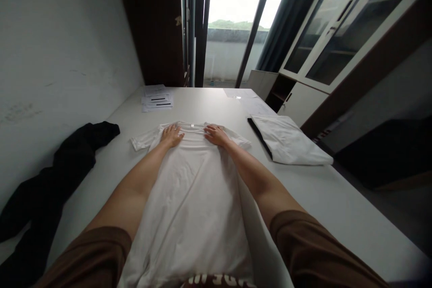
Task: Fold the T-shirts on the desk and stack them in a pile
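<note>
A white short-sleeved T-shirt lies spread on the white table, its collar toward the far end and its hem toward me. On the shirt's left shoulder area, beside the collar, rests my left hand, open with the fingers lying on the cloth. Across the collar, my right hand presses flat on the other shoulder, likewise open. Both sleeves stick out past my hands. Slight creases run down the front of the shirt, and its lower end passes out of sight below me.
A folded white garment lies on the right, over something black. Black clothing stretches along the left wall. Papers lie at the far left, with more sheets at the far right. Beyond stand a glass door and a cabinet.
</note>
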Demonstrator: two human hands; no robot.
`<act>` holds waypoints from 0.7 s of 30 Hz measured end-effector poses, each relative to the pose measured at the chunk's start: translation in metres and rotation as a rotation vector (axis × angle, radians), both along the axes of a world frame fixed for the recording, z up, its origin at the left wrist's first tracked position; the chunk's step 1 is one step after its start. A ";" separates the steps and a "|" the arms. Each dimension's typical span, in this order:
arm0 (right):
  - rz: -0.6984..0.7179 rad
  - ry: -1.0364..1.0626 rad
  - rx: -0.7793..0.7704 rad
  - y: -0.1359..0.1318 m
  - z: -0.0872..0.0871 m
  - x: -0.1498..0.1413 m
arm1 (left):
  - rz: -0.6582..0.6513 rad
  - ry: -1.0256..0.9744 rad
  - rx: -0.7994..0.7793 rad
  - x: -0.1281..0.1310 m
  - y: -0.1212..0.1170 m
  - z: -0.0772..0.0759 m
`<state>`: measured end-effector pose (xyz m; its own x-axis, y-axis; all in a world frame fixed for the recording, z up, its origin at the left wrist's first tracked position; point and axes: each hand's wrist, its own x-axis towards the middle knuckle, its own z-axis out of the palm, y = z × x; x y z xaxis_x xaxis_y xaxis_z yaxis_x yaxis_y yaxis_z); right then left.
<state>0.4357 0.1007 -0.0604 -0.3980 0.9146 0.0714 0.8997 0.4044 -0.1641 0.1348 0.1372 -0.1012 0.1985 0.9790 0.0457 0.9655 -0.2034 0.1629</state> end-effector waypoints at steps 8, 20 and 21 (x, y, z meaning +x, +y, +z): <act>-0.314 -0.060 0.134 -0.050 0.023 0.009 | 0.086 0.004 0.012 -0.022 0.007 0.014; -0.679 -0.061 0.206 -0.070 -0.008 0.097 | -0.096 0.026 0.098 0.041 -0.028 0.011; -0.662 -0.059 0.214 -0.065 -0.008 0.098 | -0.114 0.021 0.100 0.049 -0.033 0.009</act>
